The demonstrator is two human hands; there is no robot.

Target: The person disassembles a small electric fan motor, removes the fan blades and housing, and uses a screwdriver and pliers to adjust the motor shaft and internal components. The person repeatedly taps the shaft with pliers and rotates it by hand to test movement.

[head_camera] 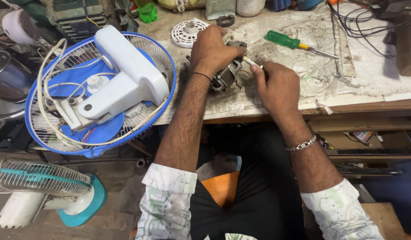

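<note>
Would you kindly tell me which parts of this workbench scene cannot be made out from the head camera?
- Top of the motor: covered by the left hand.
- Tip of the thin white tool: ends against the motor, too small to tell; its handle is hidden inside the right hand.
- Containers at the back of the bench: cut off by the top edge.

- We see a small grey electric motor [228, 73] lying tilted on the paper-covered bench, partly hidden, its metal core showing.
- A thin white tool [251, 62], possibly a brush, points at it.
</note>
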